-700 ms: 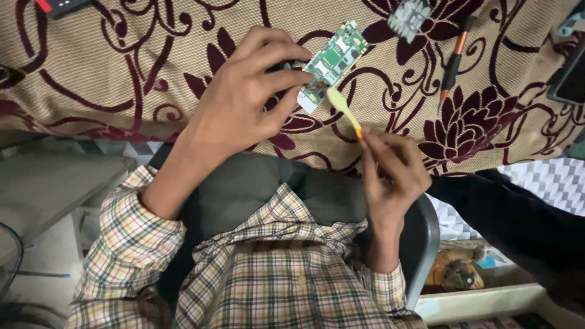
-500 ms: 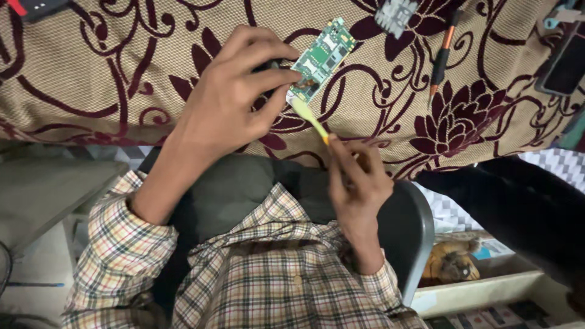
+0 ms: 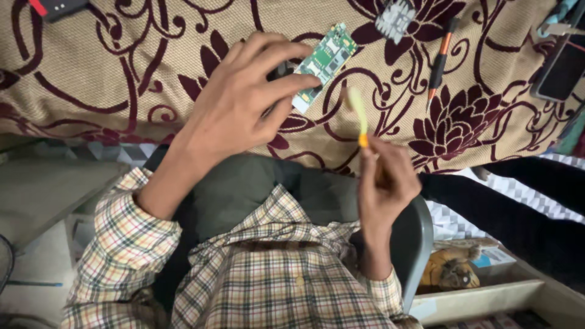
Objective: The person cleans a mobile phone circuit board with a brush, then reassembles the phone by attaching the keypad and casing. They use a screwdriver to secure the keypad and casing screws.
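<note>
Well, circuit board [image 3: 323,64] under left hand [image 3: 244,109], brush [image 3: 358,116] seemingly clear.

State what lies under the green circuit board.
The patterned cloth lies under the green circuit board. The left hand covers its lower end, so anything there is hidden.

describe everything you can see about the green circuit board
The green circuit board is a small, narrow rectangle with a white edge strip at its lower end, studded with silvery metal shields, small chips and gold contacts. It lies slanted on the patterned tan and maroon cloth, component side up. The left hand holds its lower end with the fingertips. The yellow tool in the right hand is close but not touching.
</note>
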